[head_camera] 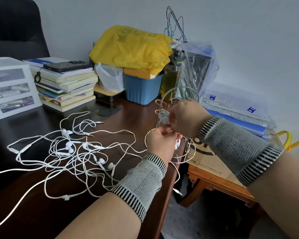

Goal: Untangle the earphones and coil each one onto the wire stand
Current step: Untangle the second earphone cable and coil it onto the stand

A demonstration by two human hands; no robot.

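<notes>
A tangle of white earphones (pixel 71 150) lies spread over the dark wooden desk (pixel 128 118), with several earbuds and jack plugs showing. The silver wire stand (pixel 179 94) stands at the desk's right edge, and a coil of white cord (pixel 163 115) hangs on one of its hooks. My left hand (pixel 160 144) is at the stand's base ring and pinches a white cord, with an earbud (pixel 177 144) hanging beside it. My right hand (pixel 186 118) is in front of the stand's middle and pinches the cord just below the coil. Its fingertips are hidden.
A stack of books (pixel 66 85) with a phone (pixel 67 65) on top stands at the back left, beside white drawers (pixel 10 88). A blue bin (pixel 141 87), a yellow bag (pixel 131 47) and a bottle (pixel 173 73) crowd the back. A lower table with a cardboard box (pixel 212 163) sits right.
</notes>
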